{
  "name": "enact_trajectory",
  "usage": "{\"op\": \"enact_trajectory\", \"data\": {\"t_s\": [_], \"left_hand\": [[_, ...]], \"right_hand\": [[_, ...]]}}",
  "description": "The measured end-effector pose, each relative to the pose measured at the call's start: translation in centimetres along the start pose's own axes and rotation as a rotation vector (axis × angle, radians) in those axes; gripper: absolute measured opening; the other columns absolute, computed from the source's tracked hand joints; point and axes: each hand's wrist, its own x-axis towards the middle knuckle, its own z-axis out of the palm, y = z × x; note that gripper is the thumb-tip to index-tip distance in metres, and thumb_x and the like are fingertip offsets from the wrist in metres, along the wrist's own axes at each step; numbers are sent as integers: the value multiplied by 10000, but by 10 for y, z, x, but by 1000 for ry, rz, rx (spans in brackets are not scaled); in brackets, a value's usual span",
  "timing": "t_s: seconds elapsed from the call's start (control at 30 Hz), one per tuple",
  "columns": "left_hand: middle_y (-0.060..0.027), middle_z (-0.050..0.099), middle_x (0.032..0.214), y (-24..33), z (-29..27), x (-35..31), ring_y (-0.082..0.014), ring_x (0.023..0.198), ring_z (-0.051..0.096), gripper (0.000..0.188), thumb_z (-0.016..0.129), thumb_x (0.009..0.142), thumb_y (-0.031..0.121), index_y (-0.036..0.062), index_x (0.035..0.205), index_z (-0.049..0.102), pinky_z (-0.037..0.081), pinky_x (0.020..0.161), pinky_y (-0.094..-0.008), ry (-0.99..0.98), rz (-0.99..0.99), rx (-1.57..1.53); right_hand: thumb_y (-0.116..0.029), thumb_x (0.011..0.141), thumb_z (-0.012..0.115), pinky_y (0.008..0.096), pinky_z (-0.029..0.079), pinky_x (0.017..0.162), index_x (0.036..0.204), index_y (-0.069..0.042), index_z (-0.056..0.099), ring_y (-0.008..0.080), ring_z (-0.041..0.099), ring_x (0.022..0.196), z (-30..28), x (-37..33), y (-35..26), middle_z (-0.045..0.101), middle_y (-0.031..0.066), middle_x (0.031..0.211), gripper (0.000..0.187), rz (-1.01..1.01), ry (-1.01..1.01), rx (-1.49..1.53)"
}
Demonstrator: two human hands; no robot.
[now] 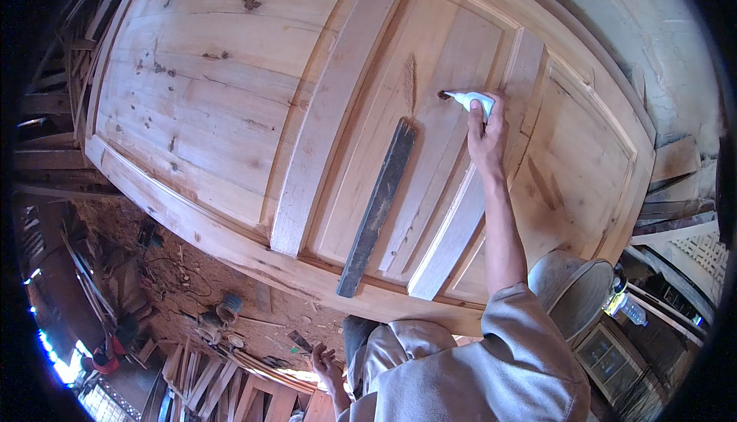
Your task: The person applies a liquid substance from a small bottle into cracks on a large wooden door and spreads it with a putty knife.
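Leaning over a panelled wooden door [330, 115] that lay flat before you, you had your right arm stretched well across it. Your right hand [487, 126] was pinching a small white bottle [476, 102] between thumb and fingers, tilted so that its narrow nozzle pointed left. The bottle was over the middle panel, nearer the door's far edge than its near edge, and the nozzle's tip was at a dark knot [444, 95] in the wood — whether it touched, you could not tell from this view.

Your left hand [328, 366] hung below the door's near edge, its fingers loosely bent and partly spread. A small dark block [299, 340] showed just beside those fingertips; whether they gripped it, one cannot tell.

On the same middle panel, left of your right forearm, a long dark strip of wood [378, 207] lay slantwise, its lower end reaching over the door's near edge. A ridge of sawdust [410, 84] ran from near its upper end toward the far edge.

By the near right corner of the door was a pale bucket [546, 274], with a clear plastic bottle [632, 311] to its right. Beyond the near edge, toward the left, brown ground [173, 272] carried scattered chips — and lower down, loose wooden strips [206, 383] lay heaped together.
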Motion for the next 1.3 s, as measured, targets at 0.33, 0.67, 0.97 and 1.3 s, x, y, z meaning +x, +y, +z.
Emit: {"op": "enact_trajectory", "data": {"t_s": [0.33,0.67,0.97,1.3], "left_hand": [[-105,591,1050,-9,4,1,-190,840,650,286,396,924,48,8,1155,558,490,712,-301,29,19,-57],[-116,603,1053,-5,8,6,-204,856,654,287,395,926,34,9,1157,563,500,723,-311,-2,21,-57],[-110,605,1053,10,6,17,-201,852,653,284,403,929,22,15,1162,565,507,734,-311,24,39,-66],[-103,584,1064,16,10,18,-210,847,655,310,365,923,20,20,1161,565,513,715,-322,-34,41,-44]], "right_hand": [[-202,961,554,294,479,572,1073,-9,528,145,607,650,-3,-1,4,652,111,800,225,-1,-23,30],[-211,971,541,252,427,585,1065,-14,531,83,502,661,-5,-4,3,569,41,798,219,167,-92,99],[-195,969,536,244,408,491,1024,-13,524,72,499,556,-5,-6,9,563,36,735,190,85,-23,107],[-201,972,532,254,394,440,1020,-18,517,76,494,484,-3,-6,11,527,17,617,189,74,-16,70]]}}
